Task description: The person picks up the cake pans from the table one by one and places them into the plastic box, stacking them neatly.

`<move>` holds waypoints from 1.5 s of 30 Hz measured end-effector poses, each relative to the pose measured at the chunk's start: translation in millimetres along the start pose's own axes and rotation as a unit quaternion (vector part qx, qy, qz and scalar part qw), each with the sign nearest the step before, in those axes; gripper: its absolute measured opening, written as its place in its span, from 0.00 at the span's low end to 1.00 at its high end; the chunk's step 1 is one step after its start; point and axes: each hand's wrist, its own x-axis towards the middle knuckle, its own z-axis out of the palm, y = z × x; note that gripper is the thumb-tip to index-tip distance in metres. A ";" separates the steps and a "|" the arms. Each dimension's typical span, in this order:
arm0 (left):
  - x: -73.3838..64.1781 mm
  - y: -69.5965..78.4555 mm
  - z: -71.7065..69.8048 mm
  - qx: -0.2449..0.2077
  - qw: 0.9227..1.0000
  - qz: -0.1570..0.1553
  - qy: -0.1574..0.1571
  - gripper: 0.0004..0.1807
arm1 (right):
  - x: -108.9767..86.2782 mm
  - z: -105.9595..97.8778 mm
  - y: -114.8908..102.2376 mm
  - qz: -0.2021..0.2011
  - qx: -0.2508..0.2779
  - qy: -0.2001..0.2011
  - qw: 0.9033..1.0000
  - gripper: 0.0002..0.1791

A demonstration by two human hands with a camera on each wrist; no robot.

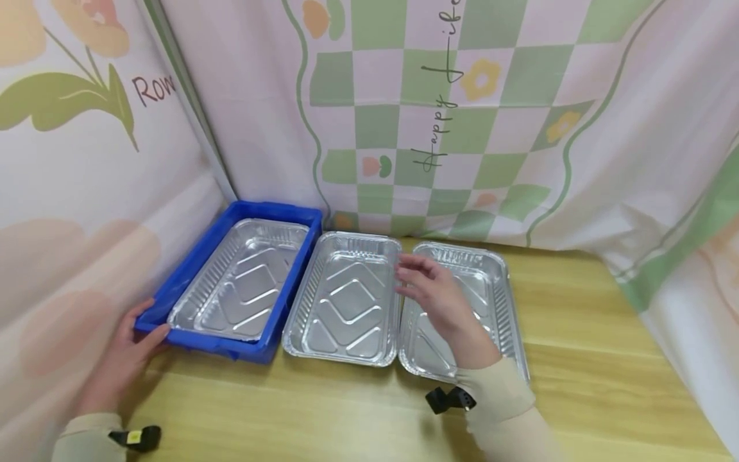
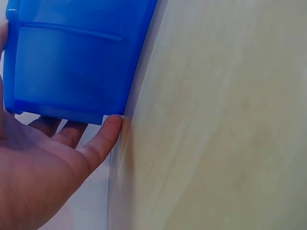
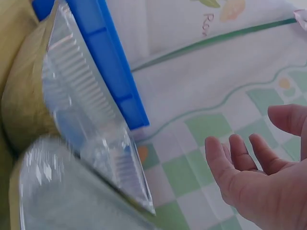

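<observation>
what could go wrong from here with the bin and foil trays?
1. The left hand holds the blue plastic bin at just one near corner, so a pull might swivel it into the middle foil tray close beside it.
2. The right hand hovers where the middle tray and the right foil tray sit rim by rim; grabbing one might drag the other.
3. The trays' walls look thin, so a hard pinch could dent them.

Glossy foil trays (image 1: 352, 298); smooth plastic bin (image 1: 248, 349); apparently wooden tabletop (image 1: 288, 410).
</observation>
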 end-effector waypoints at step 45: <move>-0.3 -6.3 4.7 -0.143 0.989 0.046 0.005 0.25 | -78.2 -186.6 -29.1 -0.002 -0.038 0.055 0.998 0.11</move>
